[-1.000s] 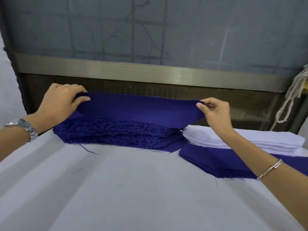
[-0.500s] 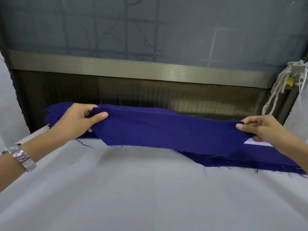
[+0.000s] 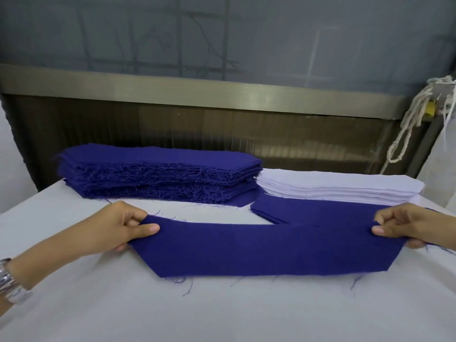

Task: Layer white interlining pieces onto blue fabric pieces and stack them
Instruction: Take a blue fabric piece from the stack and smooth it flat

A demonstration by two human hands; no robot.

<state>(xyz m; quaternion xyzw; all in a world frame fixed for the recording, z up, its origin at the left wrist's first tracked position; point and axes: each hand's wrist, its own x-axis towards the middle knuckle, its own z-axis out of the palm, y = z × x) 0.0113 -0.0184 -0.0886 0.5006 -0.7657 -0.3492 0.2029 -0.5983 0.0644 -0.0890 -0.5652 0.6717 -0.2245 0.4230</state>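
1. Pinching each end, the left grip (image 3: 118, 230) and right grip (image 3: 407, 228) clamp one blue piece (image 3: 266, 250) stretched between them, close over the worktop (image 3: 222, 312).
2. Uneven release could wrinkle it, misaligning the white lining (image 3: 338, 187) stacked beyond the right grip.

the single view comes from a wide-angle camera worn on the person's head, looking forward and down across the white table (image 3: 222, 317) from its near side toward the metal rail (image 3: 222, 88) and grey screen (image 3: 271, 33) at the back. it sits close: the left hand (image 3: 118, 230) and right hand (image 3: 409, 225) enter from the lower sides, holding the blue fabric piece (image 3: 259, 248) across the middle, with the blue stack (image 3: 160, 169) and white interlining stack (image 3: 333, 188) just beyond. the lens bends the rail and table edges near the frame's borders.
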